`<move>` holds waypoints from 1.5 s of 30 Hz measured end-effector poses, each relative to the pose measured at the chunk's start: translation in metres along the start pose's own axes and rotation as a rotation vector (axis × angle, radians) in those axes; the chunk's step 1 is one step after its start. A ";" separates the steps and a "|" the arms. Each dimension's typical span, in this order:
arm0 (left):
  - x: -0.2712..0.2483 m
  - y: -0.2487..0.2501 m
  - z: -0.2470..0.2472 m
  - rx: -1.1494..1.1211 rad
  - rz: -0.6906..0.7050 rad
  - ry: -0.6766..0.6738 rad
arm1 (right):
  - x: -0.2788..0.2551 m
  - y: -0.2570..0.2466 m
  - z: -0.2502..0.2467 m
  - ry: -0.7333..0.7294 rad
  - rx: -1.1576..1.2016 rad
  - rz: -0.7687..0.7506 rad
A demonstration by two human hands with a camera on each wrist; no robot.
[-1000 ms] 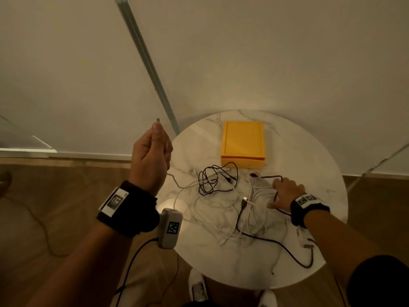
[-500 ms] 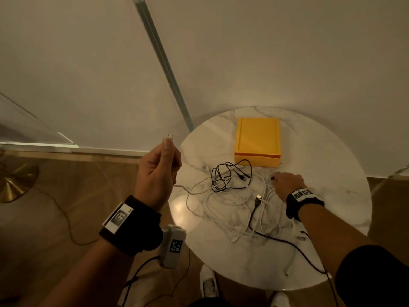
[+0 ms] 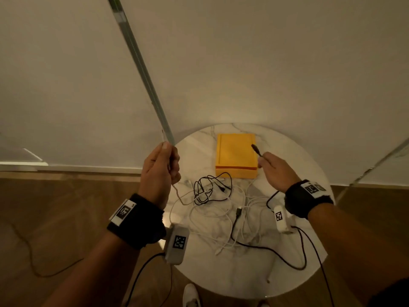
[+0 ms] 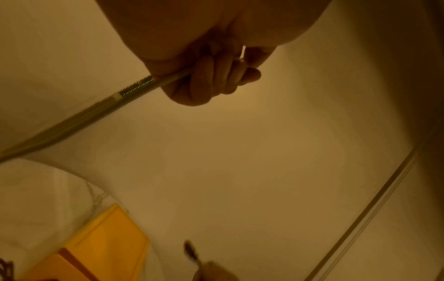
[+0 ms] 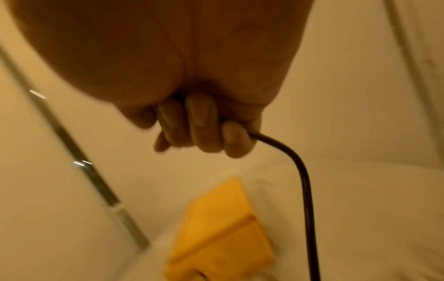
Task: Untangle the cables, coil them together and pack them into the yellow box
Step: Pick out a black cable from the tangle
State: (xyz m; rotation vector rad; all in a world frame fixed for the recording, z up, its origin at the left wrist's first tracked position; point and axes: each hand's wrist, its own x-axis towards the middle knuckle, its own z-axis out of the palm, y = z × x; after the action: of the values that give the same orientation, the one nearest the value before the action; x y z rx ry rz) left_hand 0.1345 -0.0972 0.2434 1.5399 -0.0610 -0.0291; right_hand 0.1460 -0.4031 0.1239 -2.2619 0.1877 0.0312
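Both hands raised, each pinching a cable end.
Left hand point(image 3: 160, 171) grips the white cable point(image 3: 177, 193); right hand point(image 3: 277, 171) pinches the black cable point(image 3: 255, 149). Tangle point(image 3: 212, 196) on round surface point(image 3: 243, 278); yellow box point(image 3: 235, 155) closed, beyond.

I see a round white marble desk point(image 3: 294, 218) against a plain pale wall point(image 3: 243, 63). A metal strip point(image 3: 132, 47) runs diagonally up the wall. Wood floor point(image 3: 55, 218) lies left, with a thin dark cord point(image 3: 28, 251) trailing across it. White shoes point(image 3: 191, 295) show below the desk edge.
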 end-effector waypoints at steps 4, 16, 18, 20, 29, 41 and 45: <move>0.002 0.008 0.025 -0.094 -0.013 -0.044 | -0.033 -0.082 -0.017 0.042 0.219 -0.341; -0.012 0.040 0.080 -0.252 0.071 -0.148 | -0.076 -0.171 0.004 -0.038 0.317 -0.539; -0.007 0.049 0.074 -0.393 0.032 -0.137 | -0.075 -0.166 0.006 -0.072 0.293 -0.558; 0.003 0.059 0.064 -0.483 0.024 -0.079 | -0.066 -0.149 0.001 -0.044 0.004 -0.588; 0.022 0.067 0.005 0.323 0.475 0.075 | -0.037 -0.041 -0.036 0.045 -0.212 -0.138; 0.003 -0.012 0.058 0.468 0.158 -0.332 | -0.034 -0.096 -0.037 0.020 -0.392 -0.475; 0.012 0.012 0.045 -0.091 -0.031 -0.273 | -0.030 -0.070 -0.041 0.018 -0.208 -0.397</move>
State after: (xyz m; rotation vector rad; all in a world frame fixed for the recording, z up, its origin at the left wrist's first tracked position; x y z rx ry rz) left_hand 0.1435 -0.1427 0.2573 1.4373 -0.2488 -0.2635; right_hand 0.1252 -0.3869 0.2061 -2.4678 -0.2690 -0.1870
